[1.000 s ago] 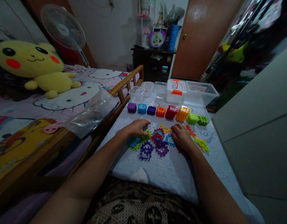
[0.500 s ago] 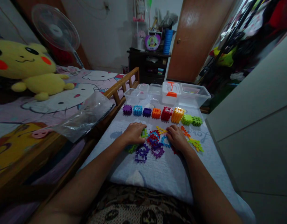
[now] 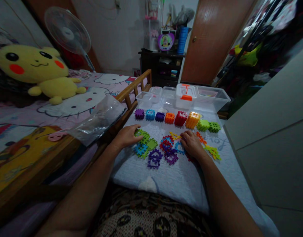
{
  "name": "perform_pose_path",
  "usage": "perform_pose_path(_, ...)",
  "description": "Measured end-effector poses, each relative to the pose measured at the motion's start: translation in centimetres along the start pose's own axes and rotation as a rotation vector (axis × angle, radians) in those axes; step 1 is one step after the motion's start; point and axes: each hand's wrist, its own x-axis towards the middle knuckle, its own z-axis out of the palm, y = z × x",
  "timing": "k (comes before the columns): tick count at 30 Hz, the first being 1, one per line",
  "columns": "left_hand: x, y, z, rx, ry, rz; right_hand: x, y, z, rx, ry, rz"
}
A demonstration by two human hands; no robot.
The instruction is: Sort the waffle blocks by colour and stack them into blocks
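Observation:
My left hand [image 3: 127, 136] rests at the left edge of a group of green toothed tiles [image 3: 152, 144], thumb and fingers apart around the nearest one. A blue toothed piece [image 3: 141, 149] lies among the green ones. My right hand [image 3: 191, 143] lies low over the pile, its fingers stretched over the edge of a light-blue windowed tile [image 3: 179, 147]. Beside that are red and blue pieces [image 3: 166, 143], a purple square frame [image 3: 171, 158] and a yellow piece [image 3: 175, 135]. More purple frames [image 3: 154, 159] lie between my hands, nearer to me.
Behind the loose pieces runs a row of sorted stacks, including purple [image 3: 139, 114], orange [image 3: 169, 118], red [image 3: 180, 118] and yellow [image 3: 193, 120]. Clear plastic boxes [image 3: 213, 95] stand at the far end. A wooden bed rail [image 3: 131, 86] borders the left side.
My left hand has moved left and opened away from the green tiles, uncovering them and the blue piece. My right hand stays over the same spot. The view has shifted slightly.

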Motion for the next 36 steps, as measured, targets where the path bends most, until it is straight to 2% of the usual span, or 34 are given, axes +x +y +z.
perform_pose_path(5,-0.5,0.5,0.6,0.068,-0.027,0.005,0.1,0.2,0.2,0.004,0.007,-0.008)
perform_pose_path(13,-1.0,3.2,1.6,0.211,-0.076,-0.074,0.1,0.0,0.1,-0.022,0.013,-0.010)
perform_pose_path(20,-1.2,3.6,2.3,0.239,-0.049,-0.104,0.0,-0.1,0.0,-0.014,0.015,-0.005)
perform_pose_path(24,-0.8,3.9,1.8,0.237,0.006,-0.033,0.0,0.0,-0.1,-0.017,0.002,-0.005)
perform_pose_path(27,0.4,4.5,1.6,0.194,0.045,0.075,0.0,-0.1,-0.1,-0.020,-0.001,-0.004)
perform_pose_path(32,3.8,5.8,2.8,0.094,0.007,0.280,0.0,-0.1,-0.2,-0.011,0.002,0.005)
perform_pose_path(36,5.4,6.2,3.7,0.058,-0.044,0.304,0.0,0.0,-0.2,0.002,-0.002,0.000)
